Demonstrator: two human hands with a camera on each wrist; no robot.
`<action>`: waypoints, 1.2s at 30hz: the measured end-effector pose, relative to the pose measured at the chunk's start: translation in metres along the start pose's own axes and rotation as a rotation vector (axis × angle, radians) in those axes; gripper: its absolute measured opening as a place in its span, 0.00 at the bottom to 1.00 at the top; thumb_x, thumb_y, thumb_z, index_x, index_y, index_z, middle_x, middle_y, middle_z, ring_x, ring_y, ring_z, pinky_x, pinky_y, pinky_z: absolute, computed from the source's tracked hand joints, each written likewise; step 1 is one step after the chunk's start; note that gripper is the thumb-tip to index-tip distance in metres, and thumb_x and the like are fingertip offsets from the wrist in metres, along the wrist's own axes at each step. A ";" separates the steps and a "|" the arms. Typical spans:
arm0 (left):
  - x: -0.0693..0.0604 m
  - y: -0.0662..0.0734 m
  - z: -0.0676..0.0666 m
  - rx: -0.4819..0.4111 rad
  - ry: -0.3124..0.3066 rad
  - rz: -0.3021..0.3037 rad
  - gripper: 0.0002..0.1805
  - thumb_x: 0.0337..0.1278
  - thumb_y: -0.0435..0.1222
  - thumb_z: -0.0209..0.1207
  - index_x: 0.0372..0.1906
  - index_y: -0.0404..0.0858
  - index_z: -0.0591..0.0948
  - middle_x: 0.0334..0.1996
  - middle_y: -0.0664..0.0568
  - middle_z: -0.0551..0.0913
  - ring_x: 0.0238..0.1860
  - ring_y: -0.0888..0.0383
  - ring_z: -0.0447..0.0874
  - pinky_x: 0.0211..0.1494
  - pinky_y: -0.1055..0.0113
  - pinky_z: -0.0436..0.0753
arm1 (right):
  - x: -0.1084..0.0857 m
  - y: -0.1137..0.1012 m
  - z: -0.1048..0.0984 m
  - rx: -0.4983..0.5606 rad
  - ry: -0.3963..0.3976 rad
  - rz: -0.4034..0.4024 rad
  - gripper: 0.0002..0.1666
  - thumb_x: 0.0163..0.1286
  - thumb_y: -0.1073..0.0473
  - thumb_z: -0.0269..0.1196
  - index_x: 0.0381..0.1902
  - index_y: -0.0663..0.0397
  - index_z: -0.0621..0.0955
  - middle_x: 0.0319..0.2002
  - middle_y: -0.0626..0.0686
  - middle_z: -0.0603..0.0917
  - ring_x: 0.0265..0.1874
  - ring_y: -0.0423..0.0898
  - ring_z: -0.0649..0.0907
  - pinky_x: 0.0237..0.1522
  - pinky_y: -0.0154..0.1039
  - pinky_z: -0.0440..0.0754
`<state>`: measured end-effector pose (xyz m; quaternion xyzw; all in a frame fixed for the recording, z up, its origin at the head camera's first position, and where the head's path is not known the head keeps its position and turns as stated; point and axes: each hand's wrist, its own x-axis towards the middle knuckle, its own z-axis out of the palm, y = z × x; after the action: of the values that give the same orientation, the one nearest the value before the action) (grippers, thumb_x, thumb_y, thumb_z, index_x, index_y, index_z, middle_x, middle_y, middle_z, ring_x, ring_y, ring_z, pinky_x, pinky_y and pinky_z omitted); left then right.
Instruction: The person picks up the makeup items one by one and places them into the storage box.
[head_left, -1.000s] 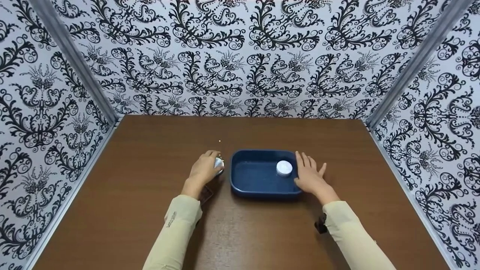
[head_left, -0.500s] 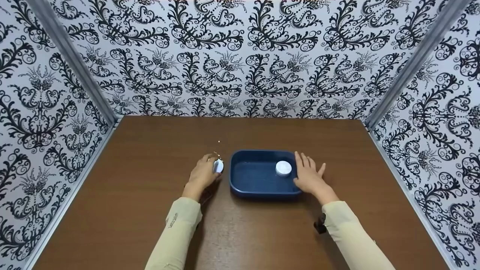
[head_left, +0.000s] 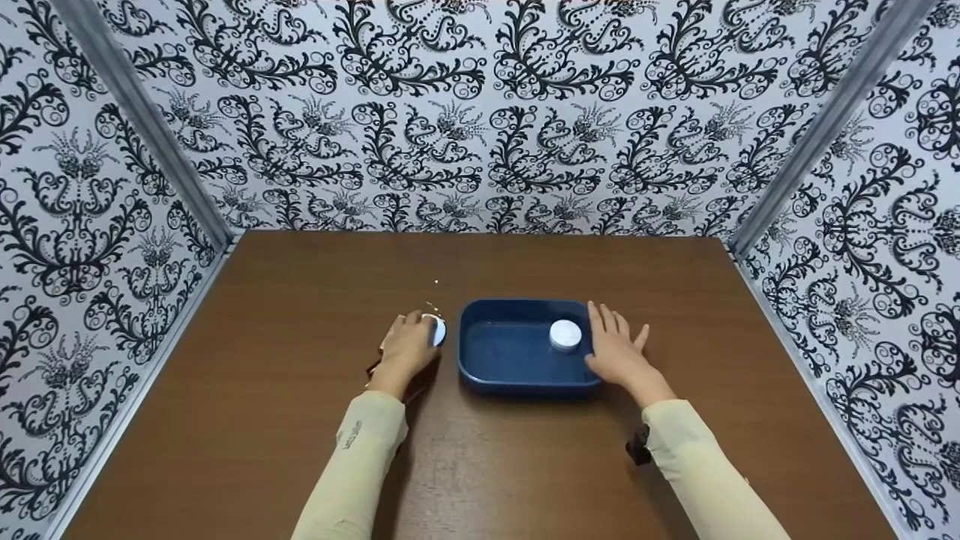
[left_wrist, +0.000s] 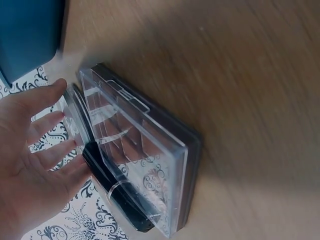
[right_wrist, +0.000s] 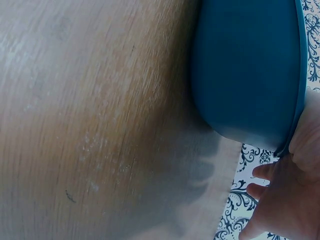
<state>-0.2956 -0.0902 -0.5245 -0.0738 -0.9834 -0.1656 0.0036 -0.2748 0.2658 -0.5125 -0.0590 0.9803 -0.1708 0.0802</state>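
Observation:
In the head view my left hand (head_left: 405, 349) holds a round, shiny, pale disc (head_left: 438, 331) at its edge, left of the blue tray (head_left: 525, 388). The left wrist view shows the thumb and fingers of my left hand (left_wrist: 37, 155) around the clear-looking disc (left_wrist: 79, 115). Against it stand a black, tube-like piece (left_wrist: 117, 192) and a tilted clear box with a dark base (left_wrist: 145, 135). My right hand (head_left: 619, 352) rests on the tray's right rim, fingers spread. A white round lidded item (head_left: 565, 335) lies inside the tray, near that hand.
The brown tabletop (head_left: 300, 300) runs back to patterned walls (head_left: 420, 150) with grey corner posts. Tiny bright specks (head_left: 435, 306) show behind the left hand. A black object (head_left: 639, 445) is at the right wrist.
My left hand has turned and shifted slightly; the disc's face shows differently and a dark corner now appears left of the wrist. My right hand stays on the tray.

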 end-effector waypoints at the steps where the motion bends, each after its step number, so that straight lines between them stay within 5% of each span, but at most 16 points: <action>1: 0.000 0.000 0.000 0.005 0.001 0.000 0.28 0.52 0.39 0.68 0.60 0.36 0.78 0.64 0.38 0.75 0.64 0.38 0.72 0.66 0.46 0.76 | 0.000 0.000 0.000 -0.001 -0.001 0.000 0.54 0.68 0.61 0.60 0.80 0.55 0.41 0.79 0.67 0.44 0.77 0.69 0.46 0.65 0.80 0.28; 8: 0.002 0.000 0.003 0.043 -0.001 0.008 0.29 0.51 0.39 0.70 0.60 0.37 0.78 0.61 0.37 0.77 0.63 0.37 0.73 0.63 0.46 0.78 | -0.001 -0.001 -0.001 -0.002 -0.008 0.007 0.54 0.69 0.60 0.60 0.80 0.55 0.41 0.79 0.67 0.44 0.77 0.69 0.46 0.65 0.80 0.28; 25: 0.002 -0.001 0.005 -0.082 0.006 0.012 0.29 0.46 0.37 0.74 0.55 0.37 0.77 0.55 0.34 0.77 0.59 0.37 0.75 0.61 0.49 0.79 | -0.001 -0.001 0.001 -0.006 0.012 0.011 0.55 0.68 0.60 0.61 0.81 0.54 0.41 0.79 0.66 0.45 0.77 0.68 0.47 0.65 0.80 0.27; 36: 0.003 -0.001 0.006 -0.149 0.031 -0.028 0.30 0.48 0.38 0.73 0.56 0.39 0.74 0.61 0.34 0.73 0.64 0.37 0.72 0.65 0.47 0.76 | 0.000 0.000 0.001 -0.009 0.005 0.008 0.55 0.67 0.61 0.61 0.81 0.54 0.41 0.79 0.67 0.45 0.77 0.69 0.47 0.65 0.81 0.28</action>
<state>-0.2986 -0.0892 -0.5302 -0.0577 -0.9691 -0.2395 0.0109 -0.2746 0.2656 -0.5141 -0.0549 0.9815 -0.1660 0.0784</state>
